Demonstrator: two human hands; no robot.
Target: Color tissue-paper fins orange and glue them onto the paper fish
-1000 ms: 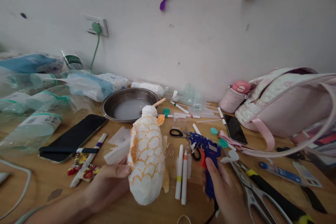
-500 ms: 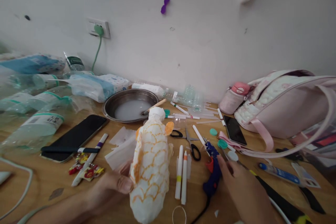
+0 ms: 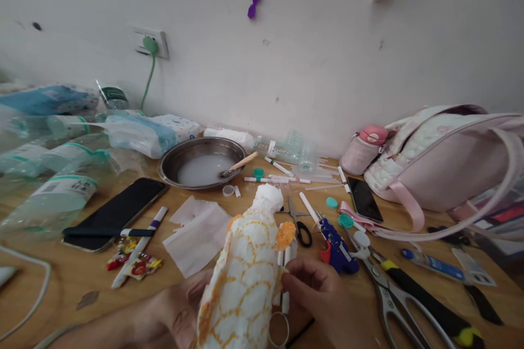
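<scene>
A white paper-covered, bottle-shaped fish (image 3: 249, 278) with orange-drawn scales and a small orange fin (image 3: 285, 235) is tilted upright in the foreground. My left hand (image 3: 180, 308) is closed around its left side, some fingers hidden behind it. At its right edge, my right hand (image 3: 313, 289) pinches a pale flap between thumb and forefinger. Just past that hand lies a blue glue gun (image 3: 336, 245) with a red trigger. White markers (image 3: 285, 289) are partly hidden behind the fish. Black-handled scissors (image 3: 303, 233) rest beyond it.
A metal bowl (image 3: 167, 166) of cloudy liquid holds a wooden-handled brush (image 3: 245, 160). Plastic bottles (image 3: 67, 191) and a phone (image 3: 118, 212) are at left, with torn white paper (image 3: 196, 245) nearer. Large metal scissors (image 3: 388, 294) and a pink bag (image 3: 434, 163) are at right.
My right hand has left the glue gun and moved left to the fish's edge. The fish has shifted right and lower, leaning right. The glue gun now lies turned on the table.
</scene>
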